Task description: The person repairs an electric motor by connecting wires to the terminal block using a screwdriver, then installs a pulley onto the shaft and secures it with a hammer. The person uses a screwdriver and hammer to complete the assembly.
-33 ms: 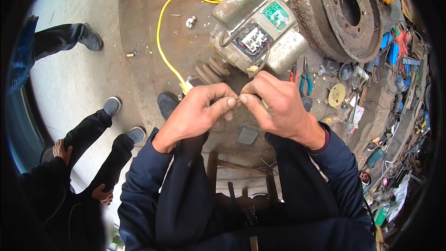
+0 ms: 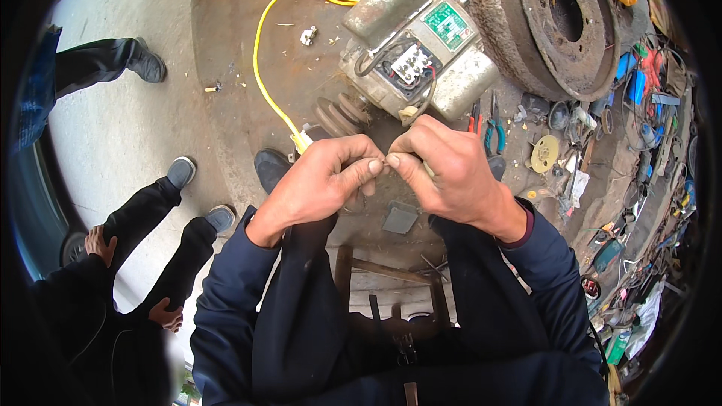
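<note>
My left hand [image 2: 323, 180] and my right hand [image 2: 447, 173] meet over my knees, fingertip to fingertip. Both are closed in a pinch on a thin wire [image 2: 386, 165], of which only a tiny brownish bit shows. A yellow cable [image 2: 259, 68] runs down from a coil and passes out of sight behind my left hand. Just beyond my hands lies a metal electric motor [image 2: 376, 86]. Its terminal block [image 2: 412, 65] is uncovered, with dark and red leads around it. A stepped pulley [image 2: 338, 114] sits at the motor's near left side.
Red-handled pliers [image 2: 475, 119] and blue-handled pliers [image 2: 495, 135] lie right of the motor. A rusty wheel rim [image 2: 541, 22] stands far right, above piled scrap [image 2: 632, 180]. A flat grey cover [image 2: 400, 217] lies below my hands. Other people's legs [image 2: 147, 210] are at the left.
My hands stay almost exactly where they were, still pinching. At the far left edge, a dark wheel now shows more clearly on the blue-grey vehicle.
</note>
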### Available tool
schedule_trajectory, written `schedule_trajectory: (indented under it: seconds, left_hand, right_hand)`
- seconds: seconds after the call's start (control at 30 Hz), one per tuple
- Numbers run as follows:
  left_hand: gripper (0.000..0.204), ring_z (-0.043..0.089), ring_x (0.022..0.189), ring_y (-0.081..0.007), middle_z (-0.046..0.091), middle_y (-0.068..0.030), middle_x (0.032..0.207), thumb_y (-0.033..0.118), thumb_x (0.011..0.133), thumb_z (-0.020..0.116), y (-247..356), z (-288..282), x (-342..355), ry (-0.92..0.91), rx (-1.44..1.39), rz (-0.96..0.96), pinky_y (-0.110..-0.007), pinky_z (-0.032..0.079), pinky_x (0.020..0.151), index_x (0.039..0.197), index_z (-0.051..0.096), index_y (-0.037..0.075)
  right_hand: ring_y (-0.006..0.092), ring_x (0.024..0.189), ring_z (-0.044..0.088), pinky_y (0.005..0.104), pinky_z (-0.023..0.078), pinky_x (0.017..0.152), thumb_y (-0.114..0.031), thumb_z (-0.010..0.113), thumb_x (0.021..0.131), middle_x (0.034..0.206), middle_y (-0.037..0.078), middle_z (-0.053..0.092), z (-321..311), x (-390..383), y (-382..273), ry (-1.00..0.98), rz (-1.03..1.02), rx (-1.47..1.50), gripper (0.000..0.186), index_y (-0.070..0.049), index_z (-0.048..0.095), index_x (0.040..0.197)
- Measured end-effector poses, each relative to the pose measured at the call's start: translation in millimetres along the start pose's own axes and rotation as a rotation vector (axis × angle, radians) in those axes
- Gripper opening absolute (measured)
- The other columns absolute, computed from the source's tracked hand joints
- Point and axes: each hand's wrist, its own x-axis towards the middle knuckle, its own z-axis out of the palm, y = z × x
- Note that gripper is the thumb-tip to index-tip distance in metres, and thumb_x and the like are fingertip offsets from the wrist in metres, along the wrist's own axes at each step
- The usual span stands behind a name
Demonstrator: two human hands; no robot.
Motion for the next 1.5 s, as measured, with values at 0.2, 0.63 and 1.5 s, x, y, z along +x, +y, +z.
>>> schedule_trajectory:
  seconds: [0.2,0.63,1.5]
  left_hand:
    - [0.016,0.061,0.067,-0.0173,0.064,-0.0084,0.074,0.018,0.098,0.076,2,6,-2,0.173,0.319,0.382,-0.035,0.048,0.067,0.1,0.07,0.003]
    - [0.01,0.056,0.058,-0.023,0.065,-0.0093,0.071,0.007,0.091,0.082,-7,22,5,0.656,0.623,0.841,-0.034,0.042,0.057,0.098,0.079,0.001]
    - [0.018,0.067,0.063,-0.0113,0.071,-0.0066,0.086,0.016,0.105,0.072,18,37,73,0.52,-0.548,0.162,-0.025,0.051,0.051,0.099,0.061,0.003]
  right_hand:
    - [0.0133,0.071,0.061,0.0318,0.048,0.063,-0.02,0.076,0.1,0.079,0.004,0.068,-18,12,4,-0.104,0.335,0.332,0.022,0.002,0.073,0.098]
    - [0.0044,0.06,0.055,0.0243,0.043,0.053,-0.025,0.075,0.104,0.074,-0.003,0.065,-21,14,19,-0.212,0.66,0.802,0.023,-0.003,0.076,0.098]
    - [0.0442,0.081,0.071,0.0504,0.056,0.072,-0.015,0.071,0.096,0.087,0.023,0.072,-19,35,38,0.162,0.25,-0.172,0.018,0.001,0.069,0.09]
